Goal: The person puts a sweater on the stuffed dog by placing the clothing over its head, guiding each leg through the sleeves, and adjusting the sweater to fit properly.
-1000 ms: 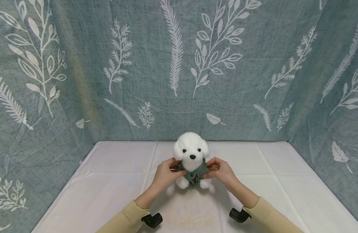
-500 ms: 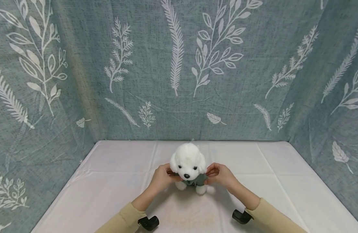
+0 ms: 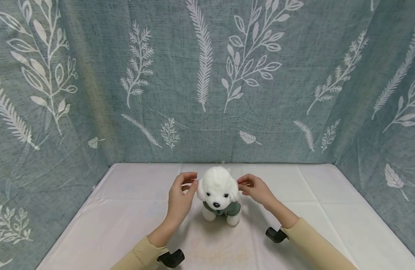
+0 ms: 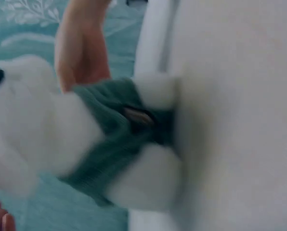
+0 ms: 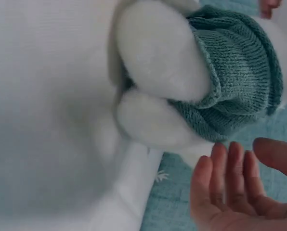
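Note:
A white plush dog (image 3: 216,187) stands on all fours on the table, its head turned slightly down. Around its body is a green knitted sweater (image 5: 240,67), with a small dark-edged tag (image 4: 138,115) at the chest. My left hand (image 3: 181,197) is raised beside the dog's head on the left, fingers loosely bent and holding nothing; whether a fingertip brushes the ear cannot be told. On the other side my right hand (image 3: 256,189) hovers close to the ear. In the right wrist view its relaxed fingers (image 5: 235,168) show nothing between them.
A white cloth covers the table (image 3: 133,210), with creases and a faint yellowish stain near the front. Blue-green curtains (image 3: 180,75) with white leaf prints hang behind and at both sides. Black wrist mounts (image 3: 171,258) sit below both sleeves.
The dog's head first tipped down and its body shifted onto its legs. Both hands then let go of the sweater and rose beside the head, the left one higher.

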A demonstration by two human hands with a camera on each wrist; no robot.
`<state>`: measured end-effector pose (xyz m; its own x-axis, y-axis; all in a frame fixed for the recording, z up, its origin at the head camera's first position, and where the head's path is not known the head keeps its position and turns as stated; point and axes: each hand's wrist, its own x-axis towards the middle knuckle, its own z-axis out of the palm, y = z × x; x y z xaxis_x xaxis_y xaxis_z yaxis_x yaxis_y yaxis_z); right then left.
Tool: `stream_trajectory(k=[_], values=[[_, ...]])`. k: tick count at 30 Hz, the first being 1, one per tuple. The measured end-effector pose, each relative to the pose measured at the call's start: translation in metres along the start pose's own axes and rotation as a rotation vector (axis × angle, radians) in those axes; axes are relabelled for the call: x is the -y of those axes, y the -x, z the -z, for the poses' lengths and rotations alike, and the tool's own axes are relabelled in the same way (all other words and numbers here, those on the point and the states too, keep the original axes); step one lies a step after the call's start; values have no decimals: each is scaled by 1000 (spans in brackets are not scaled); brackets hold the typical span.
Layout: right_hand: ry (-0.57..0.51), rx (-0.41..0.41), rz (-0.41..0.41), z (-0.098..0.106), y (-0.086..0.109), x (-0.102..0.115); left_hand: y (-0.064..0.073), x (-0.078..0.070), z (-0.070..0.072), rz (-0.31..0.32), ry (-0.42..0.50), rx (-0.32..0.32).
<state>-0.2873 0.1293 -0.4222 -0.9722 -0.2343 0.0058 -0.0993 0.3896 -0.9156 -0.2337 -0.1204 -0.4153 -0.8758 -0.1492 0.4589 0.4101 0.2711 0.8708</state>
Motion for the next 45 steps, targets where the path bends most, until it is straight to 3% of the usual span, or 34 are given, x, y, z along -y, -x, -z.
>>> stream_trajectory(k=[4, 8, 12, 15, 18, 26, 31, 39, 45], values=[[22, 6, 92, -7, -12, 0, 2, -18, -2, -135, 28, -30], [84, 95, 193, -11, -23, 0, 7, -31, -9, -230, -59, -15], [171, 192, 232, -12, -31, 0, 13, -39, -18, -283, -159, 30], [183, 211, 221, -12, -33, 0, 14, -40, -23, -296, -224, 55], [211, 200, 230, -12, -35, -1, 13, -39, -25, -289, -252, 59], [325, 125, 223, -5, -32, 0, 7, -31, -16, -246, -200, 82], [312, 106, 211, -1, -26, -2, 1, -30, -8, -224, -199, 89], [301, 19, 143, 0, -11, -8, -16, -27, 2, -112, -166, 156], [268, -55, 96, -5, 6, -8, -26, -19, 6, -67, -149, 136]])
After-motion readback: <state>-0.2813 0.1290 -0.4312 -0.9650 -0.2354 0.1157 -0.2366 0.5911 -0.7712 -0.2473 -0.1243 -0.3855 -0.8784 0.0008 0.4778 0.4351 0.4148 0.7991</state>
